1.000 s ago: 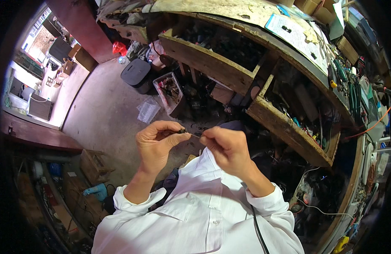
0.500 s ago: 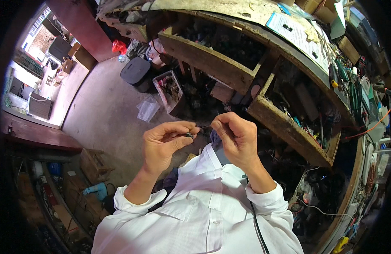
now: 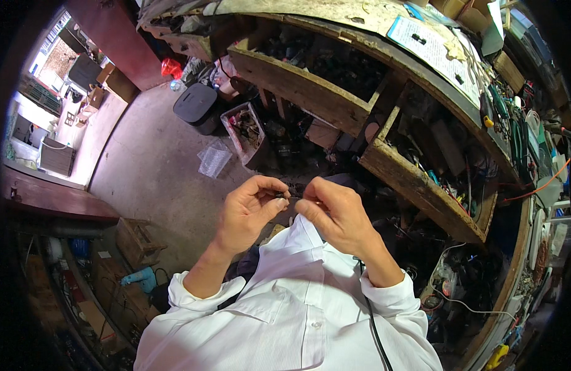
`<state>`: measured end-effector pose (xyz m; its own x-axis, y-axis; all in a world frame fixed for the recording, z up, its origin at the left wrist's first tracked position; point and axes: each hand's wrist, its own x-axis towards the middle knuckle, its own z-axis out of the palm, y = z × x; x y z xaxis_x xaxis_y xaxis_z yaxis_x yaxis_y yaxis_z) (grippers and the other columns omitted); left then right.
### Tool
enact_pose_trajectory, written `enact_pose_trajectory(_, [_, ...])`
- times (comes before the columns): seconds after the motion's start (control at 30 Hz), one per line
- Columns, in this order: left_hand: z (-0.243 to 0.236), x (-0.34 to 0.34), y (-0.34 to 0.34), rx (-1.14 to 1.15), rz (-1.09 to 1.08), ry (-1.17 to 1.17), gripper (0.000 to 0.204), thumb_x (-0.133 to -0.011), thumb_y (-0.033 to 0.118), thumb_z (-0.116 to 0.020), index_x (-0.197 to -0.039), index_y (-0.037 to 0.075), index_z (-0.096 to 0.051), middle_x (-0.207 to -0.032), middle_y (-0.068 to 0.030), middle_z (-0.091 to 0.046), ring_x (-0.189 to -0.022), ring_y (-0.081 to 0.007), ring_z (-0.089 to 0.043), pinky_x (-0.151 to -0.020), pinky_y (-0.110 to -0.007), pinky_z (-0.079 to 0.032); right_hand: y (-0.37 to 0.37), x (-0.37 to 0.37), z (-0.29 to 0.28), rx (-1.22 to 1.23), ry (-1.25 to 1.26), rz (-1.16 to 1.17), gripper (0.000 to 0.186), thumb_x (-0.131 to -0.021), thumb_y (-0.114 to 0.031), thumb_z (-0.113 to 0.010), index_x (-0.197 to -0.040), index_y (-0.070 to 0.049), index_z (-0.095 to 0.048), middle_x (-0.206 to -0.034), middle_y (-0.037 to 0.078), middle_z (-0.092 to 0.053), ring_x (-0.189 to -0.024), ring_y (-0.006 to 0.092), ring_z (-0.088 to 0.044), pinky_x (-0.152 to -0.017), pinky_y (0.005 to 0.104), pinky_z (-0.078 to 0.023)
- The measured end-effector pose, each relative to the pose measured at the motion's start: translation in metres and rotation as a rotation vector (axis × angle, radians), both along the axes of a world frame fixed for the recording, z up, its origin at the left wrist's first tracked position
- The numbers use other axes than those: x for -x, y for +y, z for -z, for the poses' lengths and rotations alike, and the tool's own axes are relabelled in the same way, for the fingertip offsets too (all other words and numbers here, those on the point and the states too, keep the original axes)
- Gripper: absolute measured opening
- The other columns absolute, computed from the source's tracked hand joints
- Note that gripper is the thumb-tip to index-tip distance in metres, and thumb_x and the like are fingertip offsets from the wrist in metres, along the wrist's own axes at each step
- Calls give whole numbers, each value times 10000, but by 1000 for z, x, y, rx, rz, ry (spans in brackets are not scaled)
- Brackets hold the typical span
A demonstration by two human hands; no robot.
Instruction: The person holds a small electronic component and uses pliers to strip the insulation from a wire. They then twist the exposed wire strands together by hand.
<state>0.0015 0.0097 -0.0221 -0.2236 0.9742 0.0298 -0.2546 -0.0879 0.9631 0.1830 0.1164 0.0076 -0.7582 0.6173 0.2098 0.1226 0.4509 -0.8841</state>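
Observation:
In front of my white shirt, both hands are raised close together. My left hand point(image 3: 248, 213) is closed in a pinch, thumb against fingertips, on a small dark piece point(image 3: 280, 196); most of it is hidden by the fingers. Just to its right, my right hand point(image 3: 338, 213) has its fingers curled and its thumb pressed toward them. Whatever is in that pinch is too small to make out. A narrow gap separates the two sets of fingertips.
A workbench with pulled-out wooden drawers point(image 3: 298, 80) full of parts runs from the top to the right. Beyond my hands stand a black bin point(image 3: 196, 105) and a box of scraps point(image 3: 243, 133). Clear plastic point(image 3: 215, 158) lies on the floor. A wooden stool point(image 3: 139, 241) is at left.
My right hand has come down a little, its fingers turning toward the left hand. My left hand has shifted slightly right, and its dark piece is now more covered.

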Motion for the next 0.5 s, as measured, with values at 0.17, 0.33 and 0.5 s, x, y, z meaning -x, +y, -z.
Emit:
enact_pose_trajectory(0.17, [-1,0,2,21,15,208,264,-927,-37,-657,-1188,-28,-619,-1065,-72,-644,-973,-123,-630,-870,-264,-531,1,4,15,-16,107,73,171,-939,-118,-665,-827,-4,-604,-722,118,-556,-602,289,-549,-555,368,-429])
enact_pose_trajectory(0.33, [8,-10,2,148,103,-59,266,-952,-7,-640,-1216,-33,-617,-1044,-70,-669,-915,-113,-630,-823,-260,-531,-3,12,19,-35,375,203,89,-949,-55,-645,-913,26,-650,-899,94,-614,-684,161,-562,-614,287,-453])
enact_pose_trajectory(0.5, [40,-22,1,128,223,-25,160,-998,79,-615,-1121,-20,-588,-974,-59,-676,-805,-103,-620,-724,-268,-523,-17,4,12,457,529,38,199,-1018,-103,-564,-926,61,-628,-897,86,-652,-731,113,-571,-638,250,-474])
